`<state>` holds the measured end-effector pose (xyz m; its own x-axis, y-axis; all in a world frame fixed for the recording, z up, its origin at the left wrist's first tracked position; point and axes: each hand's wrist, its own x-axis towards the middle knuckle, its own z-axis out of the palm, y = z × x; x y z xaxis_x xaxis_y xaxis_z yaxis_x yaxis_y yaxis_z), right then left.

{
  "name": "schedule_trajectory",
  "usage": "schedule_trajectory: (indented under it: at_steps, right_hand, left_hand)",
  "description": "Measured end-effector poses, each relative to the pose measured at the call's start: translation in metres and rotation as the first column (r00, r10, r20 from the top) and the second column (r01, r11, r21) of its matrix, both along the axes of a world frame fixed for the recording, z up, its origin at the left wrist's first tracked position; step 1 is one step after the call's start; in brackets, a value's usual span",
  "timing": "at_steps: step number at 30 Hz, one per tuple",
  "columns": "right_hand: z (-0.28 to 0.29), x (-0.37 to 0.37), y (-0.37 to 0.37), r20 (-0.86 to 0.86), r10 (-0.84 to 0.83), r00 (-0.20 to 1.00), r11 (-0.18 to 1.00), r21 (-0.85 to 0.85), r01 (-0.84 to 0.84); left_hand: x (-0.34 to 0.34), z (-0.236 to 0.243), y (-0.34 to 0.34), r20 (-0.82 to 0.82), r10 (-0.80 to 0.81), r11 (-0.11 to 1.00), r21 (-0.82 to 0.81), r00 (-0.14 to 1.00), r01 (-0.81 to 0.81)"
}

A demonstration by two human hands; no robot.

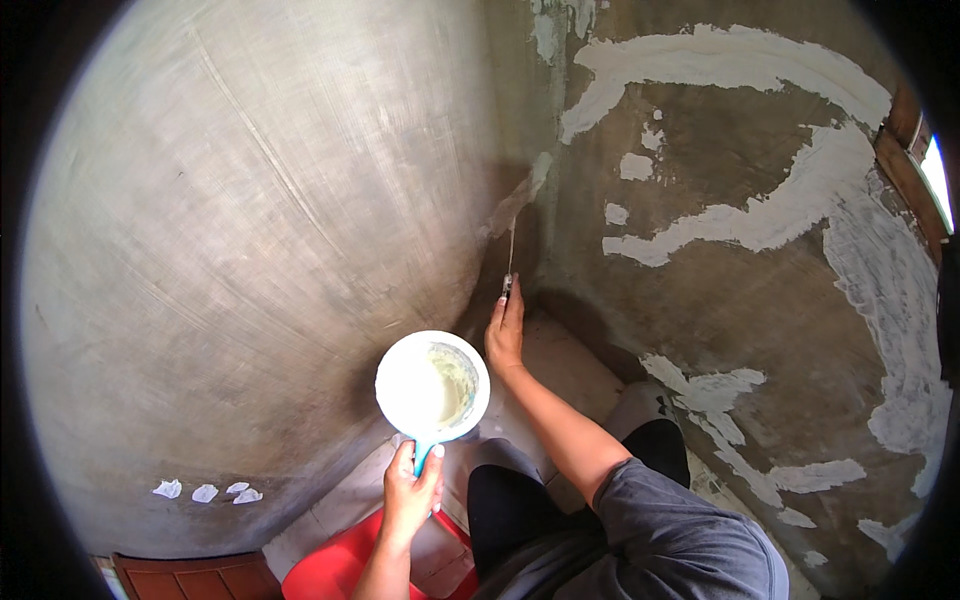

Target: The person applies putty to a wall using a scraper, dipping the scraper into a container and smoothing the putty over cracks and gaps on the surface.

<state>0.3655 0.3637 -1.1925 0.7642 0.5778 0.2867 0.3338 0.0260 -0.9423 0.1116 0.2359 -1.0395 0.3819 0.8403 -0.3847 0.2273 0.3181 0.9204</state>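
Observation:
My left hand (408, 497) is closed round the blue handle of a round dipper (433, 385). Whitish paste coats the inside of its bowl, mostly on the right side. Farther out, my right hand (506, 325) grips a putty knife (511, 262), its thin blade seen edge-on and pointing up at the wall corner. Just above the blade, a pale smear of filler (530, 190) marks the wall beside the corner. Whether the blade touches the wall I cannot tell.
A bare grey wall (250, 250) rises on the left. White filler patches (740, 225) cover parts of the right wall. A red plastic stool or basin (335, 562) stands at the lower left, near a brown wooden panel (200, 577). My knees are close below the corner.

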Motion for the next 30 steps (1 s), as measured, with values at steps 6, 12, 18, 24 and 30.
schedule_trajectory:
  at_steps: [6, 12, 18, 24, 30]
  right_hand:
    - [-0.002, -0.013, 0.022, -0.031, 0.062, 0.998, 0.997, -0.039, -0.064]
    - [-0.007, -0.025, 0.035, 0.107, 0.023, 0.994, 0.999, -0.041, -0.019]
    - [-0.021, -0.039, 0.013, 0.076, 0.104, 0.992, 0.990, -0.102, -0.096]
    - [-0.012, -0.032, -0.019, 0.097, 0.068, 0.993, 0.996, -0.061, -0.062]
    - [0.020, 0.001, -0.001, 0.116, -0.002, 0.993, 1.000, 0.010, 0.001]
  left_hand:
    - [0.001, 0.005, 0.000, -0.016, -0.013, 1.000, -0.001, 1.000, 0.013]
    - [0.001, -0.002, -0.001, 0.024, -0.011, 1.000, -0.008, 1.000, 0.011]
    - [0.004, -0.004, -0.001, 0.024, -0.008, 1.000, -0.018, 1.000, 0.009]
    - [0.000, 0.001, -0.001, 0.007, 0.004, 1.000, -0.007, 1.000, -0.004]
    - [0.003, 0.004, 0.000, -0.022, -0.022, 0.999, 0.025, 1.000, 0.022]
